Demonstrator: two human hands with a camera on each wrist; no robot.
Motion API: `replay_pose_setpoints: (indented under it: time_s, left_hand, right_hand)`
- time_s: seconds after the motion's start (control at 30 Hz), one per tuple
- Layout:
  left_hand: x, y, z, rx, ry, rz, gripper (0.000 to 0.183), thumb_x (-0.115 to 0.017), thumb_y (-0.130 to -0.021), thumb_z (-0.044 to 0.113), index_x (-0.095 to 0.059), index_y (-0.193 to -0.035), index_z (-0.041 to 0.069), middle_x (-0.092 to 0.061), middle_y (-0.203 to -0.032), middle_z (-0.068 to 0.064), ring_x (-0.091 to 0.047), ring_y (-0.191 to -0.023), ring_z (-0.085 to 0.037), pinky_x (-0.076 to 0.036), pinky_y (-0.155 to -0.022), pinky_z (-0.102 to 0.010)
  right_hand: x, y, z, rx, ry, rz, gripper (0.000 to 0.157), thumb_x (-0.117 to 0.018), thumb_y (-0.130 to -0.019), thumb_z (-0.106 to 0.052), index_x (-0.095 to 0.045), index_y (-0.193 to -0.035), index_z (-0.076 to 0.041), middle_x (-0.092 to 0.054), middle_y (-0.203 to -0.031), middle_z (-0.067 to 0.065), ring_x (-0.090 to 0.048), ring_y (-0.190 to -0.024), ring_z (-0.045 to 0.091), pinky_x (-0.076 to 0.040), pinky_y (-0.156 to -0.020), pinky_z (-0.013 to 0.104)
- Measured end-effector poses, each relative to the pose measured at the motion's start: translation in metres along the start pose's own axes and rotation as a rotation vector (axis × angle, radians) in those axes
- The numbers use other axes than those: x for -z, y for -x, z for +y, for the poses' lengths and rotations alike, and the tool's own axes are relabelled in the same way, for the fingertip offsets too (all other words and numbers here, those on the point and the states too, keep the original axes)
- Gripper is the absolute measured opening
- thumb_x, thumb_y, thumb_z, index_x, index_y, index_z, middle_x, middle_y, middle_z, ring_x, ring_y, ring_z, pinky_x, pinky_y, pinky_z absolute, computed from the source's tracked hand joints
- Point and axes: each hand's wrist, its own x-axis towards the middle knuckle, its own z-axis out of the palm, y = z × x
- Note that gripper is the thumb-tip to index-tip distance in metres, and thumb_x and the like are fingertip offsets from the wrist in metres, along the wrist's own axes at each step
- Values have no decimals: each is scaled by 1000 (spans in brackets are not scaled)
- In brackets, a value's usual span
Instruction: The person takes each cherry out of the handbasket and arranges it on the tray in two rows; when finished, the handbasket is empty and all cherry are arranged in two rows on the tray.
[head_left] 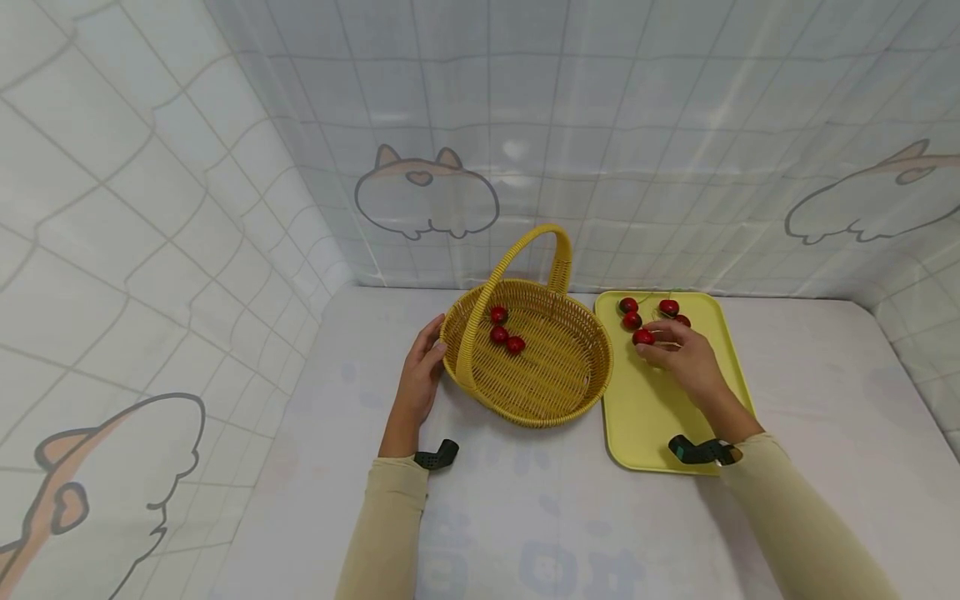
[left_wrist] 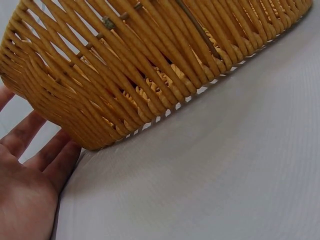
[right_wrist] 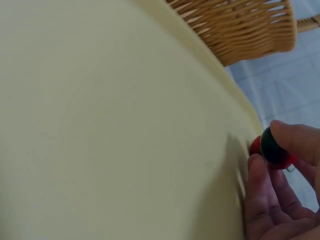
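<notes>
A yellow wicker basket [head_left: 536, 408] with a tall handle stands on the table, holding three red cherries [head_left: 499, 334]. My left hand [head_left: 423, 375] rests against the basket's outer left wall; the left wrist view shows its fingers fairly straight along the woven side. Over the yellow tray [head_left: 637, 417], right of the basket, my right hand [head_left: 686, 362] pinches a cherry [head_left: 642, 337] between thumb and fingers. In the right wrist view this held cherry [right_wrist: 274, 150] looks red with a dark green patch. Several more cherries [head_left: 632, 320] lie at the tray's far end, some with stems.
The tray stands right beside the basket's right rim. A white table [head_left: 480, 517] with faint printing lies under both. A curtain-like backdrop [head_left: 600, 167] with a grid and cartoon animals rises behind the table, and another covers the left side.
</notes>
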Motion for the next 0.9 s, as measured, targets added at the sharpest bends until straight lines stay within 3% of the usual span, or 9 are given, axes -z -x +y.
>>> replay_pose_setpoints:
  time_s: [0.13,0.4,0.7,0.9]
  left_hand:
    - [0,0,0,0,5,-3,50,-54,-106,27,-44,-155,25,-44,-155,-3,-41,-144,-19,-42,-108,-23]
    - [-1,1,2,9,1,-1,50,-53,-107,26,-43,-155,24,-43,-156,-4,-40,-144,-19,-41,-109,-22]
    - [-2,1,3,13,0,1,49,-52,-107,24,-43,-155,24,-43,-155,-2,-40,-145,-18,-40,-110,-24]
    - [-1,1,3,18,2,7,49,-53,-106,24,-44,-155,24,-43,-156,-2,-40,-145,-18,-41,-109,-23]
  right_hand:
    - [-1,-4,7,-9,-8,4,50,-75,-94,-26,-58,-134,-2,-61,-131,22,-65,-88,-4,-57,-76,20]
    - [-5,-8,10,-8,93,40,49,-77,-93,-32,-63,-130,-4,-66,-126,22,-62,-83,0,-53,-70,19]
    - [-7,-10,16,9,151,73,48,-77,-92,-37,-66,-128,-7,-67,-120,16,-58,-86,12,-49,-66,21]
    - [-10,-12,18,9,149,86,46,-78,-92,-35,-67,-128,-7,-65,-112,9,-57,-84,12,-48,-65,21]
